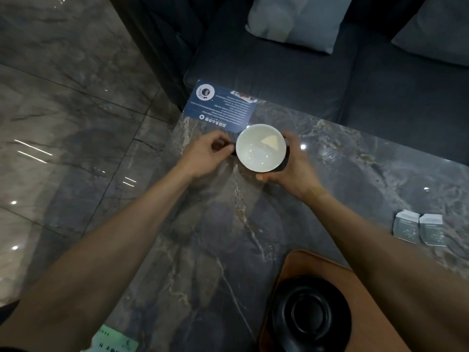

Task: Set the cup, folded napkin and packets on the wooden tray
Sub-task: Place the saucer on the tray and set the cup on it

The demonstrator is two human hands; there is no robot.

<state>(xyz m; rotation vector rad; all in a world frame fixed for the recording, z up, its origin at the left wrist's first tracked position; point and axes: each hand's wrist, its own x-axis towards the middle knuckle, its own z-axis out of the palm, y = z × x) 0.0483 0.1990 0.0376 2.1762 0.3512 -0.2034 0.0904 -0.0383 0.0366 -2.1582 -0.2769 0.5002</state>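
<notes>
Dark marble covers the desk [253, 224], which runs up to a grey sofa [291, 80] with cushions; a glossy tiled floor [63, 110] lies to our left. We have the cup [261, 147] at the far end of the desk, just beside a blue card [220, 107]. Our right hand [291, 166] curls round its dark outer wall, and our left hand [205, 156] pinches what looks like the handle on the opposite side.

We judge the cup to be glazed ceramic: stiff, fairly weighty, smooth enough to slip, and breakable against the stone. Handle plus wall seems the safest hold, kept level on the way to the tray [317, 265] near us, well apart from the cup.

On the tray sits a black saucer [311, 316], which looks like the cup's seat. Two packets [418, 229] lie side by side to the right; they should be light, thin and easy to crumple, best pinched at an edge.

We see no folded napkin anywhere. A pale triangle inside the cup may be a reflection; we cannot tell. The handle is mostly covered by our fingers, the tray is cut off by the frame and our right arm, and a green-printed paper [114, 341] at the bottom edge is only partly in view.
</notes>
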